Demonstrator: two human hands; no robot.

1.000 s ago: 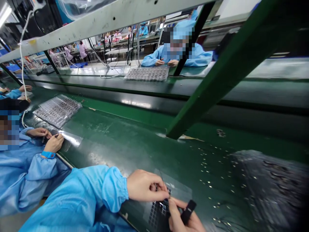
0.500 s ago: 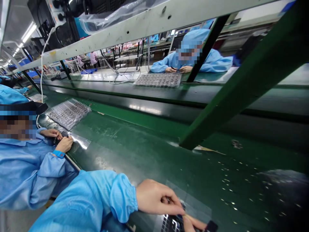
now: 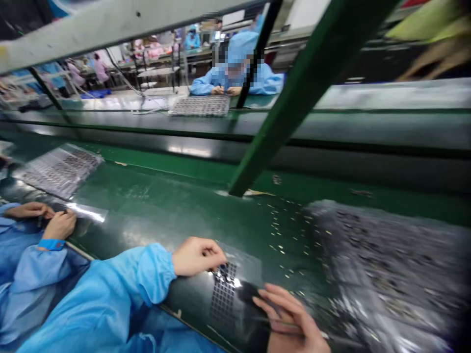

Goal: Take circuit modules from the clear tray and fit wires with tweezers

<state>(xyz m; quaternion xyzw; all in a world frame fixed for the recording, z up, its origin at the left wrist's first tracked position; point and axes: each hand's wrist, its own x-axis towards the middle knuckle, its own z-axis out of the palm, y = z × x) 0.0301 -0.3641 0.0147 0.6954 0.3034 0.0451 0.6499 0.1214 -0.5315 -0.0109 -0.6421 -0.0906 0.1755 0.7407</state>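
My left hand [image 3: 198,256], in a blue sleeve, is closed in a pinch at the top end of a sheet of small black pieces [image 3: 223,291] in rows. A small dark thing shows at its fingertips, but I cannot make it out. The sheet lies on a clear plastic film [image 3: 250,264] on the green bench. To the right of the sheet is my right hand [image 3: 292,318], blurred, its fingers stretched out and apart. I see nothing gripped in it.
Small shiny bits [image 3: 281,247] are scattered on the green bench [image 3: 154,211]. A clear plastic tray of small parts [image 3: 390,274] lies at right. A green post [image 3: 272,122] slants up from the bench. A co-worker's hands [image 3: 55,223] work at left, beside another tray [image 3: 61,169].
The view has swung right and down, showing the right-hand tray. My right hand has moved away from my left hand and the sheet, toward the right. My left hand stays pinched at the sheet.
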